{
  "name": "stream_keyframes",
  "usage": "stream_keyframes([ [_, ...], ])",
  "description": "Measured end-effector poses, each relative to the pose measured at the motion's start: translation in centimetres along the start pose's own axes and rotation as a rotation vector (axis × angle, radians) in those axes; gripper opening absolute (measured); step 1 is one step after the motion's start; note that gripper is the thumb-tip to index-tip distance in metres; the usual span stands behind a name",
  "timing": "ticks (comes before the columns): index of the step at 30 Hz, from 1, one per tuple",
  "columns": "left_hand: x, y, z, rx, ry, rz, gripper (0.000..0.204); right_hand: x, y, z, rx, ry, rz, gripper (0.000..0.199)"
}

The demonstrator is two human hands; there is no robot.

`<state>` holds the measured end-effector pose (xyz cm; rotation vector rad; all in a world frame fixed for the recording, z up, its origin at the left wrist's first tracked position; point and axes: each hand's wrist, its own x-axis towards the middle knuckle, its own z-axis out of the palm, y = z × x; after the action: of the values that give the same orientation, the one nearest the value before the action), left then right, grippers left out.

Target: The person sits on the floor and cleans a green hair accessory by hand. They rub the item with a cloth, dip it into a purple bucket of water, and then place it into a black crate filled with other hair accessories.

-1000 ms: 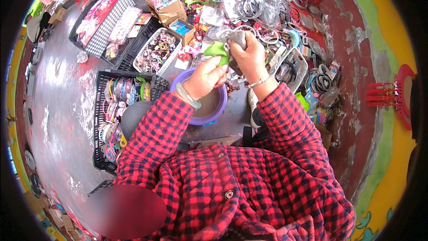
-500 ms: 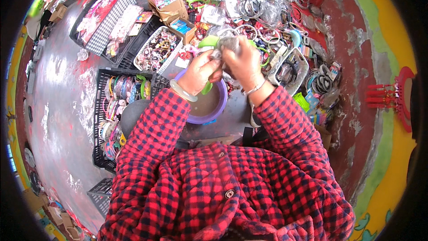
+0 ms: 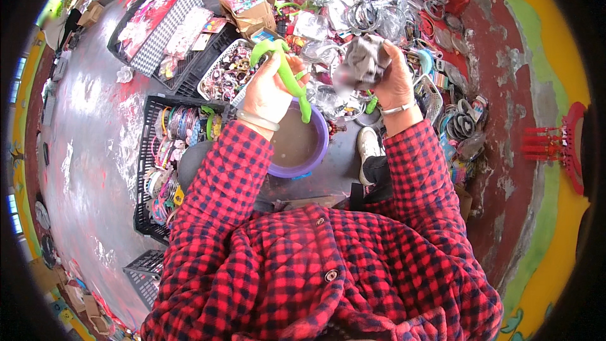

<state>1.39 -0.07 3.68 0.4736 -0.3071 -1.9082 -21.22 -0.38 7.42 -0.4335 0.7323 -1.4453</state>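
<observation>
My left hand (image 3: 268, 91) is closed around a bright green curved piece with a forked top (image 3: 287, 76); I cannot tell its exact kind. The lower end of the piece hangs over a purple basin (image 3: 323, 145) of murky water. To the right, my right hand (image 3: 396, 82) grips a crumpled grey cloth (image 3: 366, 61), bunched between thumb and fingers. The cloth is partly blurred and apart from the green piece. Both hands are raised, with the heap of hair accessories (image 3: 353, 9) beyond them.
A black crate of headbands (image 3: 148, 170) stands left of the basin. Behind it are a white basket of small hair ties (image 3: 221, 72) and a houndstooth-patterned box (image 3: 167, 25). Coiled dark bands (image 3: 461, 120) lie at right. A shoe (image 3: 368, 151) is beside the basin.
My hands have moved apart from being together over the basin. The grey cloth went right with my right hand; the green piece came left with my left hand and now shows more fully.
</observation>
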Motion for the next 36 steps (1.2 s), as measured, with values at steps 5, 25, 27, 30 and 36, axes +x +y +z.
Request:
stream_keyframes([
  [5,0.3,-1.1,0.2,0.066,-0.052,0.009,0.033,0.7,1.6,-1.3,-0.233,-0.176,-0.005,0.029],
  [25,0.5,-1.2,0.0,0.068,0.128,0.058,0.040,-3.5,6.7,3.3,-1.325,-0.641,-0.587,0.030],
  [27,0.9,-0.4,-0.2,-0.003,0.064,0.128,0.040,-3.4,6.4,2.7,-1.373,-0.668,-0.432,0.028],
  [30,1.2,0.7,-1.0,-0.057,-0.013,0.162,0.041,-2.8,5.2,1.4,-1.292,-0.569,-0.049,0.025],
  [36,0.7,-0.1,-0.2,0.111,0.021,0.169,0.032,-1.3,1.9,1.7,-0.219,-0.032,0.167,0.019],
])
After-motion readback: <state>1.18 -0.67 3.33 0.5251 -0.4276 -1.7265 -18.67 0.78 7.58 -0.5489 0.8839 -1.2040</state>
